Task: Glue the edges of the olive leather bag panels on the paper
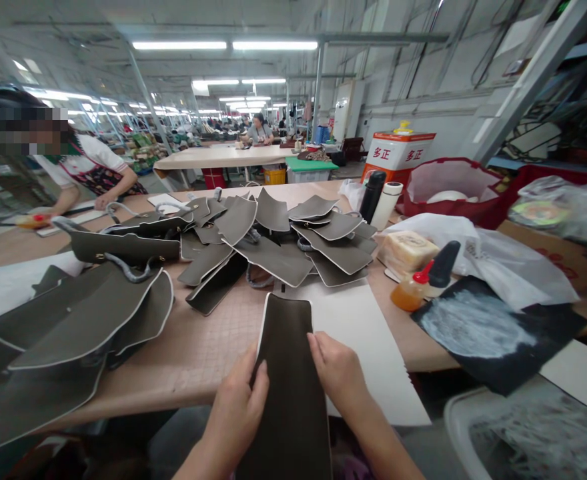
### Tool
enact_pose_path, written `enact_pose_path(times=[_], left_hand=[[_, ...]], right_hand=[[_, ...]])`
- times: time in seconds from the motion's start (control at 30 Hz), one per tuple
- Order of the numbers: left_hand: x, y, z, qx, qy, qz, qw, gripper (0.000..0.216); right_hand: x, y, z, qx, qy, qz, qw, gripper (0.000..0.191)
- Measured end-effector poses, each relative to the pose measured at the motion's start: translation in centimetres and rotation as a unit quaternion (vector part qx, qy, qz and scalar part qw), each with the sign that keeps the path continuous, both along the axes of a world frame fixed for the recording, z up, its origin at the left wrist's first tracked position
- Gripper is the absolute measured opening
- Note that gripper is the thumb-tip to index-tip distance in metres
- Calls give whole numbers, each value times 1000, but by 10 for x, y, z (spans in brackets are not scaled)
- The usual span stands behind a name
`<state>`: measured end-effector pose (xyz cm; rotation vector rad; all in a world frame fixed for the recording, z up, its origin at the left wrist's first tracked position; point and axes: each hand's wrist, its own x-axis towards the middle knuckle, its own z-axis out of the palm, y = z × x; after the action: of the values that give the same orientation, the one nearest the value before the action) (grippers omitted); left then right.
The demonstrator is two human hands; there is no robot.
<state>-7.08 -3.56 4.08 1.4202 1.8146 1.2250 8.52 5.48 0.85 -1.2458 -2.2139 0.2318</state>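
A long dark olive leather panel (287, 347) with a pale edge lies over the near table edge, partly on a white sheet (368, 340). My left hand (241, 407) grips its left edge, fingers curled around it. My right hand (336, 370) presses on its right edge with the fingers bent over it. Beyond lies a heap of similar dark leather pieces (273, 240) with handles, and a stack of larger panels (73, 327) sits at the left.
An orange glue bottle with a red cap (411, 290) and a black bottle (443, 263) stand at the right beside a glue-smeared black mat (493, 330). Plastic bags, a red bag (453, 193) and two flasks sit behind. A person (73, 167) works at the far left.
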Motion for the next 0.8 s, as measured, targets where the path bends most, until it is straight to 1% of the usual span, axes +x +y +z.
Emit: enact_pose_path(times=[0.1, 0.13, 0.17, 0.23, 0.3, 0.33, 0.4, 0.43, 0.47, 0.53, 0.6, 0.63, 0.67, 0.7, 0.73, 0.8], left_hand=[[-8, 4, 4, 1, -3, 34, 999, 31], [-11, 6, 6, -1, -4, 49, 999, 32], [-14, 9, 8, -3, -5, 63, 998, 33], [-16, 13, 10, -3, -5, 79, 997, 36], [-16, 17, 10, 1, 2, 75, 997, 38], [-15, 17, 8, 4, 11, 72, 997, 38], [-12, 18, 4, 11, 36, 64, 997, 38], [-12, 18, 1, 13, 49, 61, 997, 39], [-12, 18, 0, 14, 61, 60, 996, 39], [-15, 17, -2, 3, 71, 57, 996, 41], [-20, 18, 1, -12, 60, 59, 996, 41], [-23, 18, 3, -16, 52, 62, 997, 41], [-25, 19, 5, -17, 44, 68, 997, 41], [-28, 20, 7, -17, 36, 72, 997, 40], [-29, 21, 8, -14, 31, 77, 996, 40], [-31, 23, 9, -7, 24, 85, 996, 40]], right_hand=[[7, 2, -1, -131, 82, 24, 988, 42], [8, 0, -1, -157, 94, 30, 983, 41], [8, -2, -2, -163, 91, 29, 982, 39], [5, -10, -5, -126, 42, 4, 991, 37], [0, -19, -9, -60, -24, -17, 998, 36], [-4, -23, -11, -33, -50, -17, 998, 37], [-9, -27, -15, -12, -75, 0, 997, 40], [-10, -27, -16, -22, -73, 9, 997, 40], [-10, -26, -16, -49, -60, 16, 997, 40], [-6, -23, -15, -147, 6, 29, 989, 42], [1, -21, -11, -261, 107, 51, 958, 44], [5, -21, -9, -305, 156, 66, 937, 45], [9, -22, -7, -332, 194, 79, 920, 45], [12, -24, -5, -345, 214, 87, 910, 45], [15, -26, -4, -346, 214, 88, 909, 44], [16, -32, -6, -317, 159, 63, 933, 36]])
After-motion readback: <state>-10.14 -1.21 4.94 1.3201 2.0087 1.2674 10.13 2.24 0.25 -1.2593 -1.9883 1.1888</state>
